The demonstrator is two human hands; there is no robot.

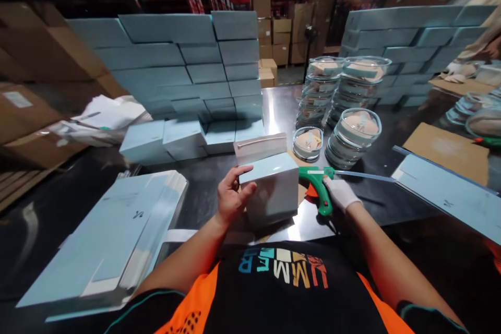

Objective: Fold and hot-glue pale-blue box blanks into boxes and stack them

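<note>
Both hands are at work on the dark, glossy metal table (219, 188), a little apart from each other. The bare left hand (231, 195) is clamped on the left side of a pale blue, square cardboard box (274, 190), thumb on the top edge and fingers curled against the near face; the box stands just in front of the person's chest, near the table's front edge, with its lid flap (260, 147) raised at the back and showing a lighter inside with a thin bar across it. The box's faces are plain and smooth, without any print visible from here. The right hand (340, 194), in a white glove, is closed around the handle of a green glue gun (319, 188), whose nozzle points left and meets the box's right side; an orange trigger shows below the barrel, and whether the nozzle actually touches the card cannot be told. A stack of flat pale blue box blanks (113, 235) lies to the left, its near end cut off by the person's arm and shirt. Behind stand a wall of finished pale blue boxes (188, 62) and piles of round clear plastic lidded tubs (352, 135), their contents hard to make out. Another person's hands at the far right edge are mostly out of view.
</note>
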